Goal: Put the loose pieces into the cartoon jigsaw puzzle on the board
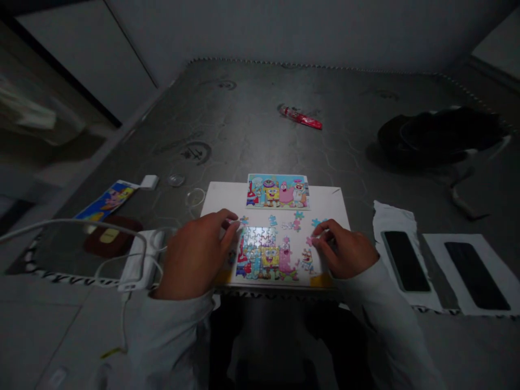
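A partly assembled cartoon jigsaw puzzle (pixel 264 254) lies on a white board (pixel 337 211) in front of me. My right hand (pixel 345 246) is at its right side, thumb and fingers pinched on a pink puzzle piece (pixel 311 241). At the puzzle's upper left corner is my left hand (pixel 197 252), thumb and forefinger brought close together; what lies between the tips is too small to make out. Loose pieces, among them a blue piece (pixel 272 220) and a pink one (pixel 297 223), lie above the joined part. Behind them rests a printed picture card (pixel 278 192) with the same characters.
On the right, two phones (pixel 405 261) (pixel 476 275) lie on white sheets, with a dark bag (pixel 439 135) farther back. A white power strip (pixel 140 260) with cables, a brown case (pixel 109 238) and a blue packet (pixel 108 200) are left. A red wrapper (pixel 300 117) lies far ahead.
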A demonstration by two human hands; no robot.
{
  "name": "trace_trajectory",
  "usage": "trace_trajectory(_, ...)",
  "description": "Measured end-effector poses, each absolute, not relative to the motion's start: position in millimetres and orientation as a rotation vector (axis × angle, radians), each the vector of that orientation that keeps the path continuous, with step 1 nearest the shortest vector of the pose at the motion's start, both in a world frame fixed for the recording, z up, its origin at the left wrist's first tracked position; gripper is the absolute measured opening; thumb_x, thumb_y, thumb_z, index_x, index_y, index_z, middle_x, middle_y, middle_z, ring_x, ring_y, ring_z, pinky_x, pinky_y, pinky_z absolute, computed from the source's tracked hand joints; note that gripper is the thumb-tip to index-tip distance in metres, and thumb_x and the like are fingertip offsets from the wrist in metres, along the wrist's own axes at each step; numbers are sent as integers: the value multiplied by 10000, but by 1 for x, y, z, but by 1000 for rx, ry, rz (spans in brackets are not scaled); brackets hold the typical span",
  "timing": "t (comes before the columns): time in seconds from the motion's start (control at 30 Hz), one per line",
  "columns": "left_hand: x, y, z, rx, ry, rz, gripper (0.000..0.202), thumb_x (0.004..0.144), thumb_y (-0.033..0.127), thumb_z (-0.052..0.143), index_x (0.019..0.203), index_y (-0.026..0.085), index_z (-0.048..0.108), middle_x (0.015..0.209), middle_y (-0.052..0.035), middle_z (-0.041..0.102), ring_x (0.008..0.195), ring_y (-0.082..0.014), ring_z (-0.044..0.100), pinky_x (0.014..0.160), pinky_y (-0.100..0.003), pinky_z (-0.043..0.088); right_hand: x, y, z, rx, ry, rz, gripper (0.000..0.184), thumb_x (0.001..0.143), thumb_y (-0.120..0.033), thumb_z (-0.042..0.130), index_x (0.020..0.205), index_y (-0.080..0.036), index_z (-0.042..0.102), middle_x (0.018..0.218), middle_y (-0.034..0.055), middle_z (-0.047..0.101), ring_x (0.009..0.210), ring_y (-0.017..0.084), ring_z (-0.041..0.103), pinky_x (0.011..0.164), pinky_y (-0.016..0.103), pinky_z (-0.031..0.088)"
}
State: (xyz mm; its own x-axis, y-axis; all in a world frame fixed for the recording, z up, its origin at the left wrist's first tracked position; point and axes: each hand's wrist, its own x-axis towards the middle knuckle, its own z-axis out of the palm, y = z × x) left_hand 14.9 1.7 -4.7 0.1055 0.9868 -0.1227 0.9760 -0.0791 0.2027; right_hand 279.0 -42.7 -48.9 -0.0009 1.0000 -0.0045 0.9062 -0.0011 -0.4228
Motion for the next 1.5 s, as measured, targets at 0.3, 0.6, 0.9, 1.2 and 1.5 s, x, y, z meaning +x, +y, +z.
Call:
trace_trajectory(0.3,15,1,-3,2123,1956,73,267,944,431,477,1093,309,662,983,-7,753,838,-255,689,669,-345,460,279,-43,-49,-1984,-2017,397,128,865,-304,470,923,-244,567,732,-12,697,621,176,616,618,296,340)
trace_trajectory(0.6,13,0,-1,2117,1976,102,244,938,418,499,1079,317,670,966,5,758,841,-253,692,682,-348,477,279,-44,-49,-1998,-2015,363,145,867,-313,472,932,-242,581,746,-9,697,599,168,603,597,293,343)
trace_trajectory(0.9,11,-1,1,2131,1979,119,251,929,396,515,1101,312,678,958,7,758,788,-219,683,704,-337,478,279,-42,-43,-2033,-2004,363,198,866,-352,479,974,-232,593,778,9,710,581,175,602,577,300,343)
trace_trajectory(1.2,11,-2,2,2142,1976,144,257,940,409,497,1093,308,676,962,7,757,813,-230,689,685,-332,468,281,-45,-45,-1996,-1996,334,208,880,-368,464,975,-234,591,769,17,707,555,171,596,561,296,340)
trace_trajectory(1.5,10,-3,5,2135,1997,126,268,931,429,494,1097,326,678,946,18,758,767,-220,681,628,-306,434,281,-45,-41,-1992,-2009,291,175,872,-339,520,986,-228,596,758,1,703,517,149,548,551,285,304)
